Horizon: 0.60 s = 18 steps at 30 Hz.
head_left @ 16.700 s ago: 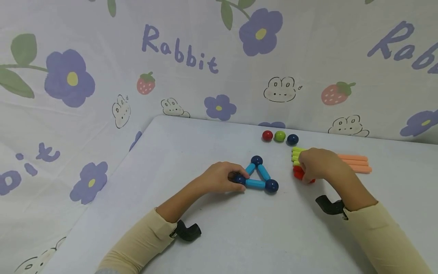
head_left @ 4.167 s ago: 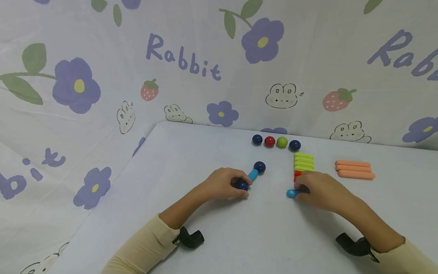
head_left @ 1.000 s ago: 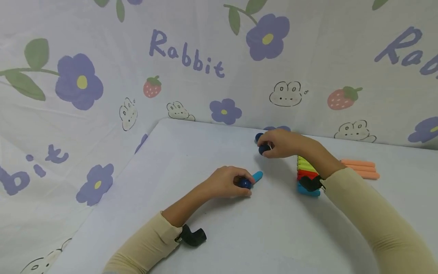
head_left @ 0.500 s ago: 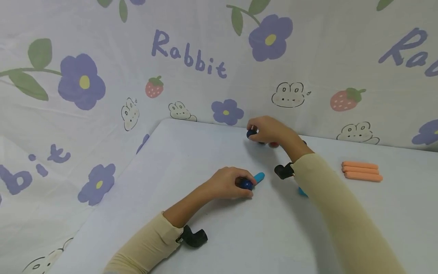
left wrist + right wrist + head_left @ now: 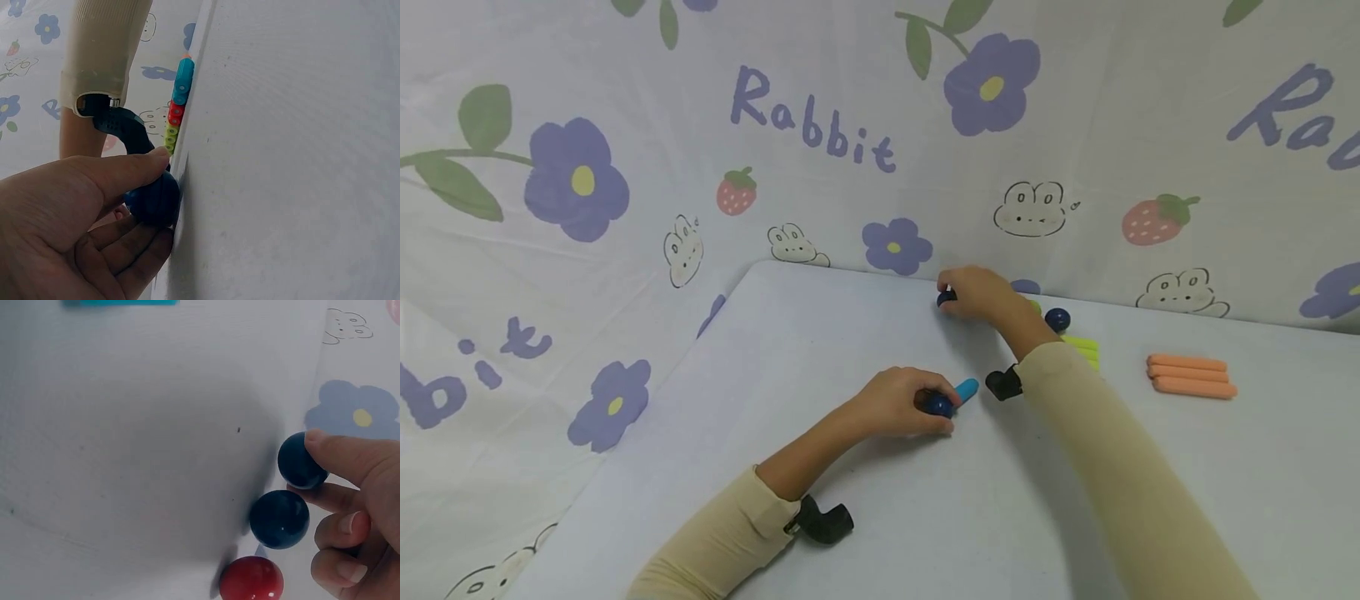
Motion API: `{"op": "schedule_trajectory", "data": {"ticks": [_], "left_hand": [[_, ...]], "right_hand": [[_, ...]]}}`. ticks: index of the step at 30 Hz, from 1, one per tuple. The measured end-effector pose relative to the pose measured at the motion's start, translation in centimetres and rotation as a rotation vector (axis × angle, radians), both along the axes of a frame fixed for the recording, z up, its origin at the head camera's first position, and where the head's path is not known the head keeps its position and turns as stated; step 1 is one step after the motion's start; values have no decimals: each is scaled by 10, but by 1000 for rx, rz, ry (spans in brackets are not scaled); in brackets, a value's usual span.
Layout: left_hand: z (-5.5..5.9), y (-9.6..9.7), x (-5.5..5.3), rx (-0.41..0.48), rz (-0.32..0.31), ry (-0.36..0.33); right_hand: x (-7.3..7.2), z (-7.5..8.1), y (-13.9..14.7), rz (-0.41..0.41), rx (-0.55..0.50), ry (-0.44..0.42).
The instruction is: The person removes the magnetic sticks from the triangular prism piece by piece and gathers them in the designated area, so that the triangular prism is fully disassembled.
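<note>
My left hand (image 5: 895, 404) grips a dark blue ball (image 5: 938, 406) low over the white table. A light blue stick (image 5: 967, 391) juts from behind that ball toward the back right. At the table's far edge my right hand (image 5: 985, 296) pinches another dark blue ball (image 5: 301, 462) between thumb and index finger. Close beside it, in the right wrist view, lie a second dark blue ball (image 5: 280, 519) and a red ball (image 5: 251, 580); my hand hides both in the head view.
Right of my right hand sit a dark blue ball (image 5: 1057, 319) and a partly covered green ball (image 5: 1036, 307). Yellow-green sticks (image 5: 1084, 348) show past the sleeve. Red sticks (image 5: 176, 112) and blue sticks (image 5: 183, 81) appear in the left wrist view. Orange sticks (image 5: 1191, 377) lie at right.
A blue triangle of sticks and balls has come apart. My right hand has carried a dark blue ball from near the stick's far end to the row's left end. My left hand keeps its hold.
</note>
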State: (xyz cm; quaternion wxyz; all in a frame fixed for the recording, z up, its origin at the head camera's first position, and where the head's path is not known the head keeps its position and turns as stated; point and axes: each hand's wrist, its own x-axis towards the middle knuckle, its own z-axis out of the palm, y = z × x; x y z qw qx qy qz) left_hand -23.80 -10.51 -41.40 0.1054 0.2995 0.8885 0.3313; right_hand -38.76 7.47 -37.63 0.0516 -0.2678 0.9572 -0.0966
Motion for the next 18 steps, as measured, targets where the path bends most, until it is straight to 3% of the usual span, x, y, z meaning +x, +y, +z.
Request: {"op": "schedule_trajectory", "data": {"ticks": [18], "left_hand": [[0,-1,0,2,-8,0]], "right_hand": [[4,-2,-3,-38,6,-26]]}}
